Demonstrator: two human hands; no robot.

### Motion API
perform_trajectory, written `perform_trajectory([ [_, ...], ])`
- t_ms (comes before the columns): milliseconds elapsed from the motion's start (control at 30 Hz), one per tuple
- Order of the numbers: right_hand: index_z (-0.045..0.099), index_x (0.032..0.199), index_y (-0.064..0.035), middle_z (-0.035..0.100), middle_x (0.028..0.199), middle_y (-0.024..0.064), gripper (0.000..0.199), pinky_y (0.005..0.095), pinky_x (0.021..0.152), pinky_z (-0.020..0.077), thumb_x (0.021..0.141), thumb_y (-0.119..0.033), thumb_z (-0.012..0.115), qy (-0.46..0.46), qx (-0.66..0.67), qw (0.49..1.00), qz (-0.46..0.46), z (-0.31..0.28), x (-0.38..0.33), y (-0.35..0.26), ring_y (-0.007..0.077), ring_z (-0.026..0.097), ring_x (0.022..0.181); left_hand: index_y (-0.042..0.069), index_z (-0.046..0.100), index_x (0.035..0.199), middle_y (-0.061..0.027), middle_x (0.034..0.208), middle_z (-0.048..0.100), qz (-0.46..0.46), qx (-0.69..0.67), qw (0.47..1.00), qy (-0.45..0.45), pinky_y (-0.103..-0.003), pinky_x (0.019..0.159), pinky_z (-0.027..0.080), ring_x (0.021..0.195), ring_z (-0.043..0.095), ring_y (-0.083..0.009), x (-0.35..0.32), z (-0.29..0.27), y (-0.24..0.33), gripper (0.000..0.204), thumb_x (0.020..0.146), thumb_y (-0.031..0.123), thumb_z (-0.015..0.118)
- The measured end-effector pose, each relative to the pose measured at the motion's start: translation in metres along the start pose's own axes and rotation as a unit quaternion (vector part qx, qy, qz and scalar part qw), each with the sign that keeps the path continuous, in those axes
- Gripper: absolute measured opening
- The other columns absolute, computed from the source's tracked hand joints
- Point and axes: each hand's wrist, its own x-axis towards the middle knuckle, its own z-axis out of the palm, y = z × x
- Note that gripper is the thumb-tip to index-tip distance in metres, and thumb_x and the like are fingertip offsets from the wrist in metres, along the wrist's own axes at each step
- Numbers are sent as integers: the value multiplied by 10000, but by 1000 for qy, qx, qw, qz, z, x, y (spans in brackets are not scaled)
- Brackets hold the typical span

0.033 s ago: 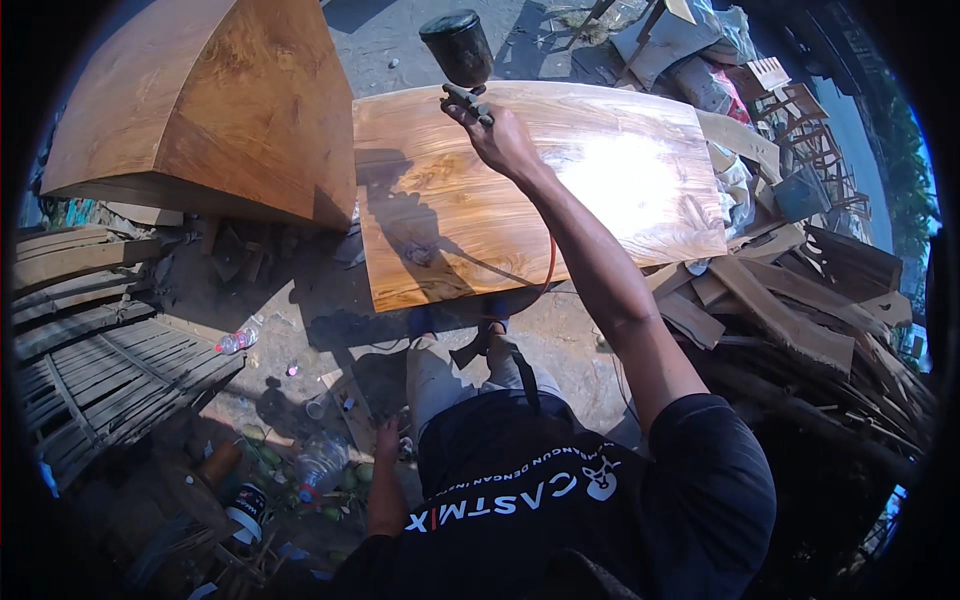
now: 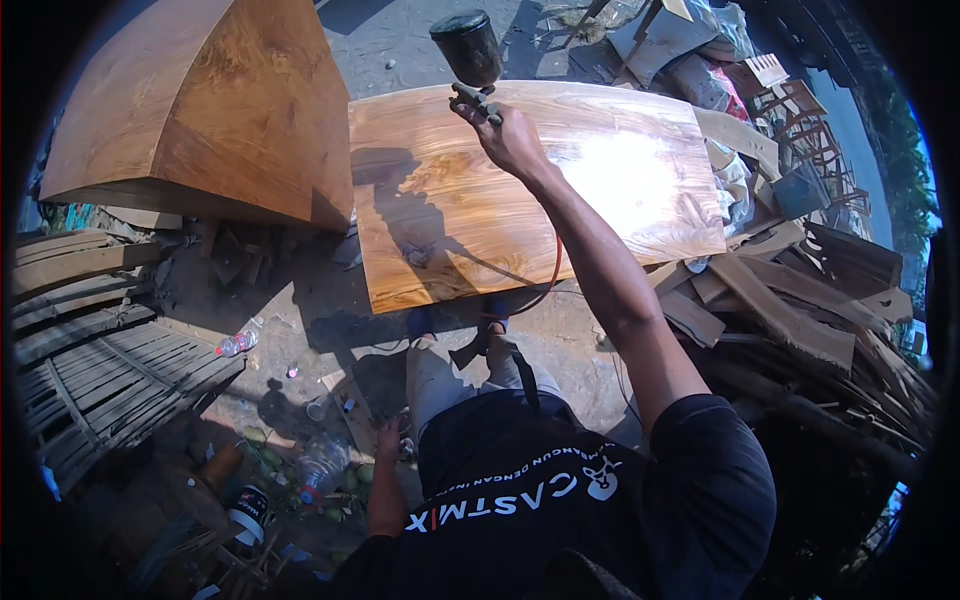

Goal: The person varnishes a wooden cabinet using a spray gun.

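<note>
My right hand [image 2: 512, 142] is closed round the handle of a spray gun [image 2: 475, 104], held out over the far edge of a wooden panel [image 2: 440, 200]. A dark paint cup [image 2: 468, 48] sits on the gun. From the hand side a reddish hose [image 2: 557, 262] curves down past the panel's near edge. The panel has a glossy grain, with a bright sun glare on its right half and my shadow on its left. My left hand [image 2: 388, 440] hangs low beside my body, and its fingers do not show clearly.
A large wooden box-shaped piece [image 2: 250, 110] stands left of the panel. Scrap boards [image 2: 780, 300] are heaped at right, slats [image 2: 110, 380] at left. Plastic bottles [image 2: 237, 344], a small bucket [image 2: 248, 512] and litter lie on the ground. Sacks [image 2: 665, 45] sit at the far right.
My right hand and the spray gun have shifted slightly to the right. The hose has swung a little with them. My left hand looks about the same.
</note>
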Motion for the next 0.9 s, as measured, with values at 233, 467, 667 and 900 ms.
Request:
perform_trajectory([
  [233, 741, 950, 19, 645, 659, 150, 646, 424, 658, 479, 939, -619, 641, 59, -45, 995, 63, -88, 3, 82, 257, 633, 649, 60, 667, 1195, -65, 983, 688, -35, 6, 999, -28, -348, 620, 525, 816, 685, -194, 17, 7, 0, 449, 1029, 451, 520],
  [467, 741, 881, -5, 650, 638, 93, 710, 409, 674, 502, 875, -710, 652, 119, -66, 984, 114, -159, 6, 164, 235, 660, 651, 31, 647, 1222, -81, 1035, 683, -3, 62, 998, 9, -367, 696, 563, 857, 679, -201, -25, 45, 61, 460, 1034, 436, 536],
  [667, 756, 1036, -22, 711, 879, 218, 649, 459, 798, 501, 921, -649, 632, 130, -40, 983, 124, -209, 2, 199, 363, 691, 892, 23, 651, 1199, -72, 984, 663, -18, 84, 996, 15, -355, 676, 565, 832, 669, -196, -28, 60, 61, 445, 1036, 424, 550],
  [900, 766, 1088, -51, 737, 931, 232, 631, 470, 822, 501, 928, -644, 623, 142, -69, 973, 168, -265, 0, 248, 392, 704, 941, 50, 666, 1121, -54, 907, 665, -18, 103, 994, 24, -334, 640, 544, 762, 648, -173, -46, 80, 77, 390, 1034, 414, 558],
])
